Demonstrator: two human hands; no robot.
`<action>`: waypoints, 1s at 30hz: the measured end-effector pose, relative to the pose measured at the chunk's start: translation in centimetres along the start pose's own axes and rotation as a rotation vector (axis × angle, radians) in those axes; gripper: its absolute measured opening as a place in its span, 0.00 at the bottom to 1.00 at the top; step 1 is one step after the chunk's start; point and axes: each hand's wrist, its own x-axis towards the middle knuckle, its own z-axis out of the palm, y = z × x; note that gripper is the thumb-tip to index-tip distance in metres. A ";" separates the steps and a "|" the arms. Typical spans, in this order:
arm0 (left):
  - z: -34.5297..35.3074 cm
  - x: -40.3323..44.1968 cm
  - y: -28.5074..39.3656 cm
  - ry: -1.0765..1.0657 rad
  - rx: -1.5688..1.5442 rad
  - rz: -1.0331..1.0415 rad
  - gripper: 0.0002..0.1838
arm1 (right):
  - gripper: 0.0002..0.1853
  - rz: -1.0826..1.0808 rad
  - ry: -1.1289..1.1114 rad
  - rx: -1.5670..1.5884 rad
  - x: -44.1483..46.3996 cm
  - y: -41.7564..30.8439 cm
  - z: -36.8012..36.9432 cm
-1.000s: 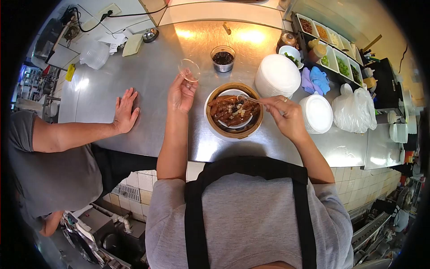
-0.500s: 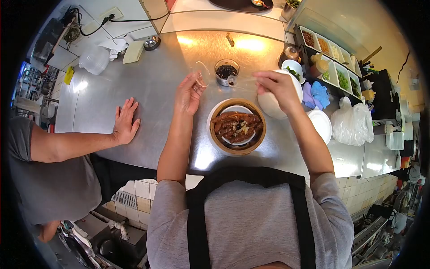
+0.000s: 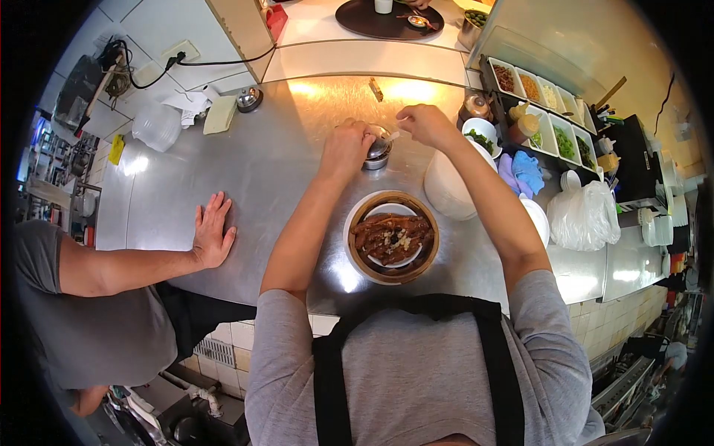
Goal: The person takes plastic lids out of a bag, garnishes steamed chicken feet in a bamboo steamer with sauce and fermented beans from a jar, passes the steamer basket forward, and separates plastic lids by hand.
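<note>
A small round jar [image 3: 377, 159] stands on the steel counter, capped by a clear, shiny lid [image 3: 380, 146]. My left hand [image 3: 348, 149] is closed on the lid's left edge. From the jar's right side pokes the pale end of a spoon [image 3: 393, 136]. My right hand [image 3: 429, 126] hovers just right of that end, fingers loosely bent, with nothing visible in them. Nearer to me, a bamboo steamer [image 3: 425, 259] sits on a white plate [image 3: 348, 216]. Inside it, a white dish holds brown sauced meat [image 3: 390, 236] topped with chopped bits.
At left, a co-worker's hand [image 3: 213, 232] rests flat on the counter [image 3: 163, 201]. To the right are a white rounded container [image 3: 448, 189], a bowl of greens [image 3: 481, 139], cloths [image 3: 527, 172], a plastic bag [image 3: 584, 215] and topping bins [image 3: 547, 111]. A bell [image 3: 249, 99] stands at the back left.
My left hand has brought the clear lid rightward onto the jar. My right hand has moved slightly left and up, away from the spoon. The view has tilted upward.
</note>
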 end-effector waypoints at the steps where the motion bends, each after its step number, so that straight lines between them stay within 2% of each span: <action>1: 0.0 0.3 0.2 -0.033 0.054 0.014 0.08 | 0.12 0.003 0.018 0.038 -0.5 0.1 -0.9; 5: 0.4 0.8 0.5 -0.155 0.172 0.025 0.08 | 0.14 0.017 0.055 0.159 -4.1 0.0 -4.3; 7: 0.9 1.0 0.4 -0.146 0.158 0.026 0.09 | 0.14 -0.029 0.129 0.170 -6.4 0.1 -5.3; 14: 1.7 0.8 0.3 -0.189 0.141 0.003 0.09 | 0.10 0.041 0.292 0.272 -17.2 1.3 -6.1; 16: 2.0 0.8 0.3 -0.164 0.117 -0.005 0.09 | 0.08 0.195 0.333 0.264 -20.7 1.4 -5.9; 20: 3.7 3.8 0.4 -0.147 0.080 0.002 0.10 | 0.05 0.301 0.318 0.408 -28.2 3.9 -1.5; 22: 5.6 6.2 0.5 -0.132 0.084 0.041 0.09 | 0.05 0.333 0.298 0.238 -31.2 2.7 0.3; 24: 7.7 9.0 0.7 -0.110 0.087 0.095 0.09 | 0.09 0.311 0.333 0.019 -33.4 2.4 2.7; 27: 11.4 13.2 1.7 -0.059 0.089 0.170 0.07 | 0.19 0.270 0.331 -0.154 -35.1 1.8 5.6; 30: 15.3 17.3 3.3 -0.003 0.114 0.158 0.06 | 0.21 0.344 0.322 -0.250 -35.2 1.3 6.9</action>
